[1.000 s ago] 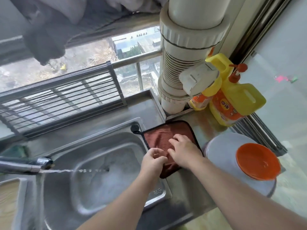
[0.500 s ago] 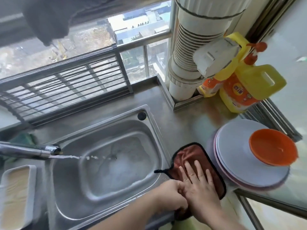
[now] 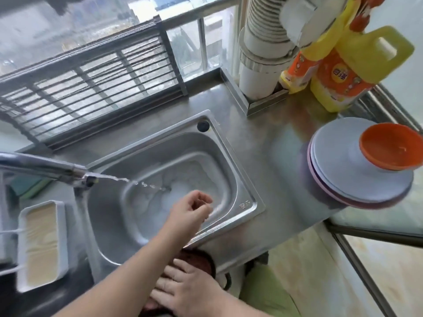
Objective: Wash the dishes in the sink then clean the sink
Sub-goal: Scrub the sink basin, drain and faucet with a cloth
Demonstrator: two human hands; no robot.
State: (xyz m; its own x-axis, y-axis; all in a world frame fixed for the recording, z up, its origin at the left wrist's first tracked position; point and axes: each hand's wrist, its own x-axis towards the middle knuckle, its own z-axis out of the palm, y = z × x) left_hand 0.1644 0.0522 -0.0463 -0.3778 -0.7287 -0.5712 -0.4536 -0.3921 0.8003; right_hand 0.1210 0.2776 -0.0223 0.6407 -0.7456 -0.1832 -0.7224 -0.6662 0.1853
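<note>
hands 2: left hand (image 3: 192, 208), right hand (image 3: 183, 291) | cloth (image 3: 196, 259) 1 (under right fingers) | sink (image 3: 229, 143) 1 | orange bowl (image 3: 389, 147) 1 | yellow bottles (image 3: 343, 72) 2 | tap (image 3: 45, 168) 1

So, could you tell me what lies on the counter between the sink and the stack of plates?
Nothing: in the head view, the steel counter between the sink and the stack of plates is bare.

Right hand (image 3: 183, 291) flat on cloth (image 3: 199, 259), left hand (image 3: 194, 208) over sink (image 3: 231, 161)
</note>
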